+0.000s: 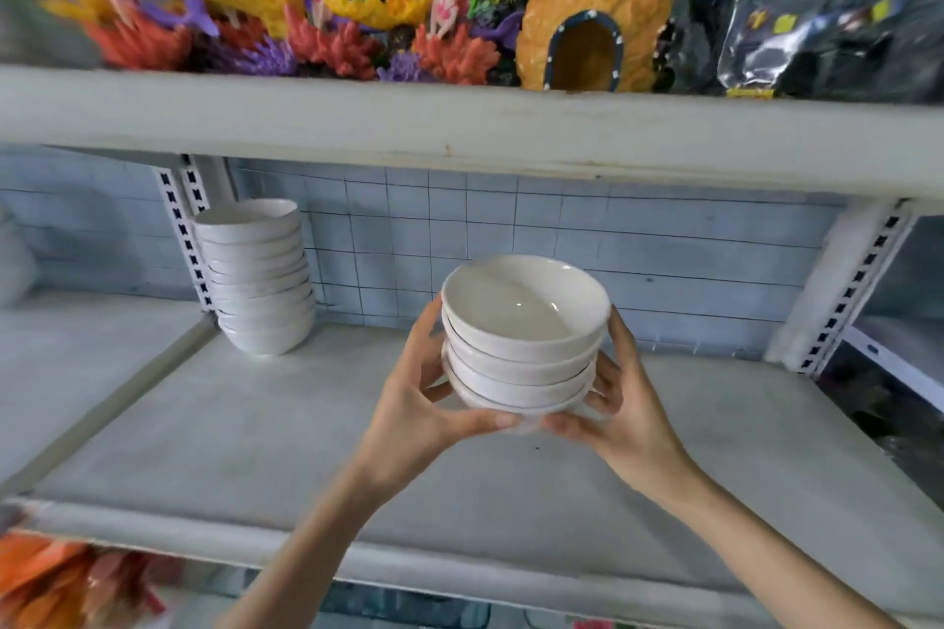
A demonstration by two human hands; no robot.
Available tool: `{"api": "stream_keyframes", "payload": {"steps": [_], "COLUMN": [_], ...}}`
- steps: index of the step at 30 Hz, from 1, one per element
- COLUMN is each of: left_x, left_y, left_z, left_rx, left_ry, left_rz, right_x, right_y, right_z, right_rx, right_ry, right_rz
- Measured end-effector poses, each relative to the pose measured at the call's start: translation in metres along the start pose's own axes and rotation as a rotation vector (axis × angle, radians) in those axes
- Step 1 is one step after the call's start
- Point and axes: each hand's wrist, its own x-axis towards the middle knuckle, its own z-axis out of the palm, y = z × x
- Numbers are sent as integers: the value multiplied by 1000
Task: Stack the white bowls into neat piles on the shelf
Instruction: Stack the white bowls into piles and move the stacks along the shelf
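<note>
Both hands grip short bowl stack over shelf; taller pile back-left

white bowl stack mid-shelf, taller pile back-left

A head-worn camera faces the shelf closely, looking slightly downward.

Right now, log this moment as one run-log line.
left hand + right hand: grip stack | stack: held over shelf, not set down | pile: back left of shelf
</note>
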Motion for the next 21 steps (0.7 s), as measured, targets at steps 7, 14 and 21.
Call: {"api": "stream_keyframes", "payload": {"steps": [7,14,21], "left_x": [-35,-72,-124], "left_y": [24,39,61], "left_z": [-25,-70,-147], "left_rx": [44,64,78], "left_ry": [88,106,148], "left_rz": [0,-6,-15], "right_x": [-18,-31,-52], "right_y": [-20,-36,-55], "right_z": [34,89,177], "right_rx": [43,60,110], "right_ry": [-39,-68,-80], "right_rz": [-61,-69,-53]}}
